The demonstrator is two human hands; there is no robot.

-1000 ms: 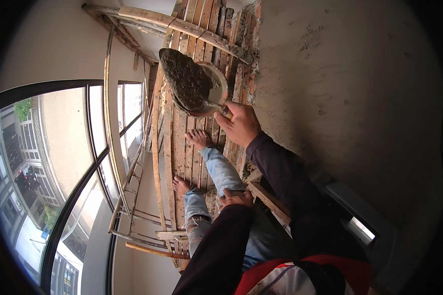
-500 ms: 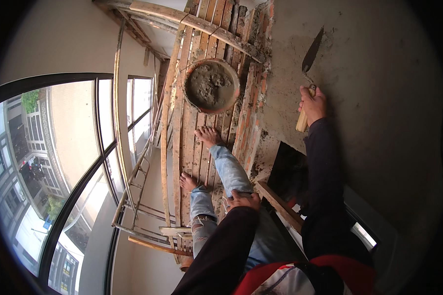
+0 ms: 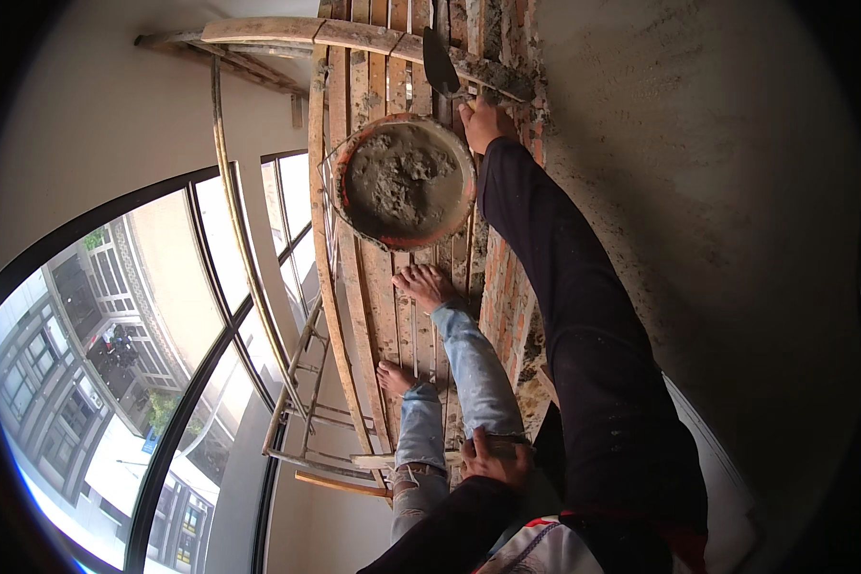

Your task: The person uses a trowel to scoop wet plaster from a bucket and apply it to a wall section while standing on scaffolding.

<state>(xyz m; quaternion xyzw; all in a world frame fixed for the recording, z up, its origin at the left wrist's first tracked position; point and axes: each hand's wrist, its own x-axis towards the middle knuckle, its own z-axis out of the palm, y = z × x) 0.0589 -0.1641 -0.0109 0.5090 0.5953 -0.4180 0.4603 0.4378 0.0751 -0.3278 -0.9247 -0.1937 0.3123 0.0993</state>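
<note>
My right hand (image 3: 488, 124) is closed around the handle of a pointed trowel (image 3: 438, 63), just beyond the upper right of a round bucket. The trowel's dark blade points away over the planks; most of its handle is hidden by my hand. Wet grey mortar (image 3: 400, 187) lies lumpy inside the bucket (image 3: 342, 196), whose orange rim is smeared with it. My left hand (image 3: 496, 459) rests on my knee in torn light jeans (image 3: 478, 383), fingers spread and holding nothing.
I am barefoot on a platform of narrow wooden planks (image 3: 378, 306). Exposed brickwork (image 3: 507, 287) edges its right side, next to a grey plastered wall (image 3: 698, 191). A wooden bar (image 3: 354, 34) crosses the far end. Poles (image 3: 234, 210) and large windows (image 3: 153, 287) stand left.
My right hand has carried the trowel from the plastered wall leftward to beside the bucket. The view has shifted, and my left hand still rests on my knee.
</note>
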